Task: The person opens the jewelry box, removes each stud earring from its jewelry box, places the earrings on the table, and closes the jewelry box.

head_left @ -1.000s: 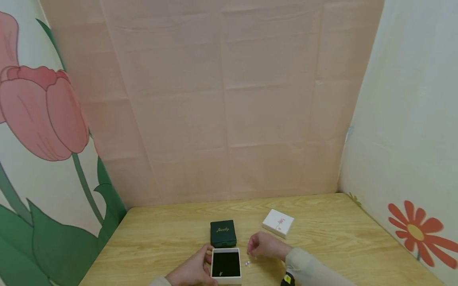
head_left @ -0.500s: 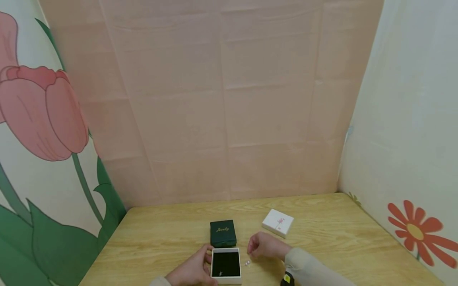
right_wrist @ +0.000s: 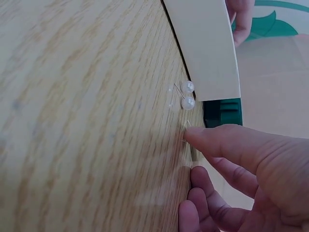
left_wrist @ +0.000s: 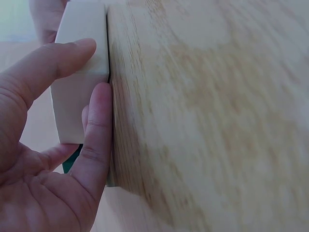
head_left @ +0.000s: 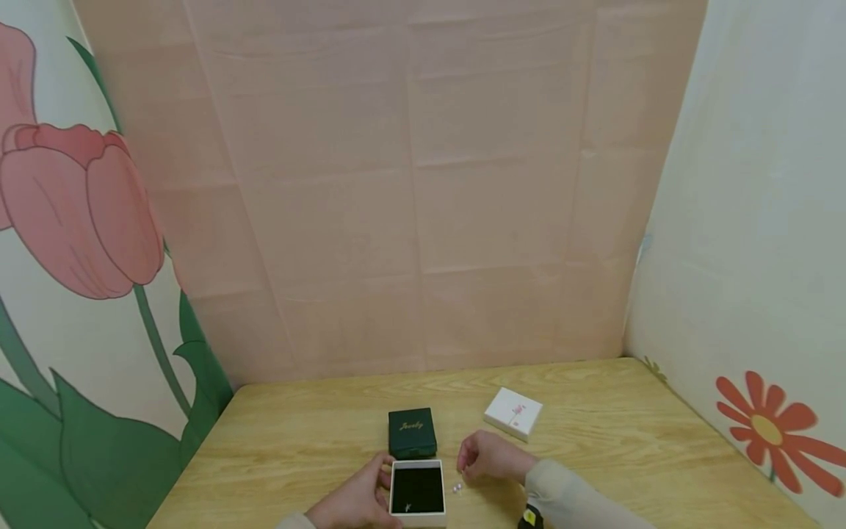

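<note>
A shallow white box [head_left: 419,519] with a black lining stands at the table's front middle. A tiny silvery piece [head_left: 407,507] shows on the lining near the front left corner. My left hand [head_left: 360,494] grips the box from its left side; in the left wrist view the thumb lies on one wall and the fingers bend along the side. Two pearl earrings [right_wrist: 188,103] with thin pins lie on the table just right of the box. Beside them my right hand [head_left: 492,454] pinches a small thin wire-like piece [right_wrist: 188,123] low over the wood, mostly hidden by the fingertips.
A dark green box [head_left: 412,432] with gold lettering stands right behind the white one. Farther back to the right sits a small white box [head_left: 514,411] with a pink print. A black item with a yellow mark [head_left: 531,516] shows below the right sleeve.
</note>
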Demonstrator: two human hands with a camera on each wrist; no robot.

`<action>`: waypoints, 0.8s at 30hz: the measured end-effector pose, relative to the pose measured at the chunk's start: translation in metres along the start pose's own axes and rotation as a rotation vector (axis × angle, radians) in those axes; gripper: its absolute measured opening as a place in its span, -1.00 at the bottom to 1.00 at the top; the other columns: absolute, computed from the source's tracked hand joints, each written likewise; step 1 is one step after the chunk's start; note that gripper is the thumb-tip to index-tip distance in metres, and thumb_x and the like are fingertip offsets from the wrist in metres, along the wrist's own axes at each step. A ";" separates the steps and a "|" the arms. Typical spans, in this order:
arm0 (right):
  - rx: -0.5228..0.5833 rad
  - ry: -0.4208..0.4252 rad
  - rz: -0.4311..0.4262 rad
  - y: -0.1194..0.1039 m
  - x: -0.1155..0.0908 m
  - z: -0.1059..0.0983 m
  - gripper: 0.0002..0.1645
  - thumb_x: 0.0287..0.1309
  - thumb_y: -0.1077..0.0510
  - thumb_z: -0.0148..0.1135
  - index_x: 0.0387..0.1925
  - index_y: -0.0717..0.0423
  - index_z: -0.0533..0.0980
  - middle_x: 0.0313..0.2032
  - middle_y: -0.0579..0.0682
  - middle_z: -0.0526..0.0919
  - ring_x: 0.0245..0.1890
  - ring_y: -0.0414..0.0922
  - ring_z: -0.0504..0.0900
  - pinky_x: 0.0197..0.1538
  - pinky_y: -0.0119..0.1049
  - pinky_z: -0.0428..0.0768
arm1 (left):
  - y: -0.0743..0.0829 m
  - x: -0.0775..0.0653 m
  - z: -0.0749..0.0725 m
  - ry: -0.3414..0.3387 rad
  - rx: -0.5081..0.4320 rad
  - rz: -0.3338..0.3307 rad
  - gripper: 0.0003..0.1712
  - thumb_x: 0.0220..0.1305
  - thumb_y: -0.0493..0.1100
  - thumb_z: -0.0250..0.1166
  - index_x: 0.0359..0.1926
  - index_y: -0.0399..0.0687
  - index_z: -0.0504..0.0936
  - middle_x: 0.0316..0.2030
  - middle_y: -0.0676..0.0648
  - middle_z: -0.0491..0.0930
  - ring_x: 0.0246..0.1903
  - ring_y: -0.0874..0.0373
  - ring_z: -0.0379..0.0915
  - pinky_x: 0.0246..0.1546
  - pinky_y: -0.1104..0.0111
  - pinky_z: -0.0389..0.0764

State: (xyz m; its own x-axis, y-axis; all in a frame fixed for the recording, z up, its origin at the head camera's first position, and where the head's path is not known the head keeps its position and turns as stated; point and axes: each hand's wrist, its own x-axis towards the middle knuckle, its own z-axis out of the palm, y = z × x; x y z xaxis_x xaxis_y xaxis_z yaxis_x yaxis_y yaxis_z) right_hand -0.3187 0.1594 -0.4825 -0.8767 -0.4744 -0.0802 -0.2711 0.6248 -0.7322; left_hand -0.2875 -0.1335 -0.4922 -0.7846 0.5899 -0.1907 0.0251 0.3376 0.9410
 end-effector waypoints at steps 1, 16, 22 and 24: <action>0.002 -0.001 0.001 0.000 0.000 0.000 -0.83 -0.13 0.41 0.38 -0.48 0.17 0.56 -0.56 -0.11 0.53 -0.49 -0.19 0.42 -0.39 -0.38 0.36 | 0.000 0.000 -0.001 -0.013 0.010 -0.011 -0.11 -0.05 -0.32 0.52 0.23 -0.14 0.18 -0.10 -0.15 0.45 -0.35 0.07 0.53 -0.35 0.34 0.57; 0.085 -0.025 0.051 -0.004 -0.002 -0.007 -0.76 -0.13 0.42 0.36 -0.36 0.18 0.56 -0.44 -0.02 0.57 -0.39 -0.12 0.45 -0.28 -0.28 0.41 | -0.002 0.002 0.000 0.010 0.018 -0.019 -0.13 -0.08 -0.30 0.54 0.20 -0.08 0.21 -0.12 -0.16 0.45 -0.34 0.02 0.52 -0.35 0.27 0.60; 0.121 -0.027 -0.020 -0.011 -0.005 -0.014 -0.75 -0.12 0.44 0.34 -0.31 0.25 0.56 -0.38 0.04 0.65 -0.38 -0.13 0.53 -0.30 -0.31 0.53 | -0.007 0.005 -0.005 -0.031 0.010 -0.017 -0.11 -0.08 -0.18 0.57 0.20 0.00 0.21 -0.10 -0.14 0.45 -0.31 0.06 0.56 -0.32 0.30 0.63; 0.084 -0.014 -0.035 -0.014 -0.004 -0.016 -0.76 -0.10 0.38 0.37 -0.30 0.21 0.58 -0.36 0.01 0.67 -0.34 -0.13 0.55 -0.29 -0.30 0.53 | -0.006 0.005 -0.006 -0.042 0.008 -0.009 -0.11 -0.07 -0.17 0.56 0.20 0.00 0.20 -0.09 -0.14 0.45 -0.30 0.08 0.56 -0.31 0.32 0.63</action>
State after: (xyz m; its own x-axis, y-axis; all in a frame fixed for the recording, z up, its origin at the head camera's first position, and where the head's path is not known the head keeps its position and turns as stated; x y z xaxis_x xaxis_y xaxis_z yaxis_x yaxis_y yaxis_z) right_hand -0.3174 0.1627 -0.4609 -0.8615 -0.5040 -0.0624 -0.2669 0.5539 -0.7886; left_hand -0.2952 -0.1369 -0.4975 -0.7581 0.6170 -0.2113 0.0230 0.3492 0.9368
